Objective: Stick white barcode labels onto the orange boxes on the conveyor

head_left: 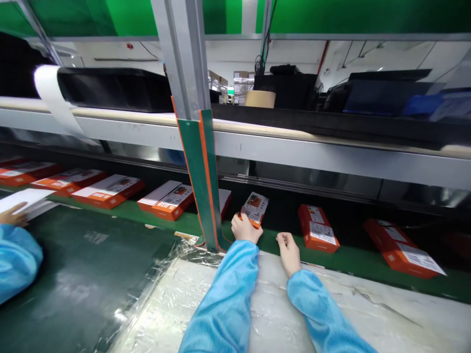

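I'm pinching an orange box [254, 209] in my left hand [246, 228], fingers clamped on it, just right of a green post [200, 181], center frame. My right hand [289, 253] is resting nearby, fingers curled together. More boxes [318, 228] are sitting on the green belt [353, 255], white labels showing, and one on the left seems to read "WATE", but the small print's too tiny. A co-worker's hand [13, 214] is holding a white sheet [25, 200], far left.
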Tool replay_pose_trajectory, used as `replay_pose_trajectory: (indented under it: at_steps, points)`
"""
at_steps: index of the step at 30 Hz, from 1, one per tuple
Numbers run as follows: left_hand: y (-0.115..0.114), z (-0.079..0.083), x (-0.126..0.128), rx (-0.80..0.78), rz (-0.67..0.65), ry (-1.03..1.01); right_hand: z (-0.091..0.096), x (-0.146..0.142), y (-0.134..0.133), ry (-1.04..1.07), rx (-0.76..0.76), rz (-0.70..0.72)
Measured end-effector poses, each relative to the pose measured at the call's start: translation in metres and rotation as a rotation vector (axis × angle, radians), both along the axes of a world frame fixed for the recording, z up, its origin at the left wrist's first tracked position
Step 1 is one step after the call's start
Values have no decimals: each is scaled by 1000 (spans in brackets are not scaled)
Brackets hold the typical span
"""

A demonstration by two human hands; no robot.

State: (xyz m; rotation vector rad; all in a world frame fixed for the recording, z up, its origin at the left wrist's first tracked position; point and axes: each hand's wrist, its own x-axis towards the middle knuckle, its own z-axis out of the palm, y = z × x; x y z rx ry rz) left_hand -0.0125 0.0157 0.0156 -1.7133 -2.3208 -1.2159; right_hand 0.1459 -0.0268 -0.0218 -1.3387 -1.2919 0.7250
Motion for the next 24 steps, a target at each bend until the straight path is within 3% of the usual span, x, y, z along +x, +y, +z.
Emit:
replay_pose_trajectory:
  at_steps: [6,11,14,17,24]
  points:
    - [-40,1,35,214,-336,245,7,4,12,241,-112,37]
    - [-62,-7,40,338,-483,359,18,28,-12,366,-114,9]
    - [-63,-7,31,344,-425,352,12,45,-35,387,-92,-42]
    - [-53,5,15,282,-295,333,0,56,-53,288,-45,-62]
    - [8,73,-33,2,123,311,-12,56,-59,-4,5,-36]
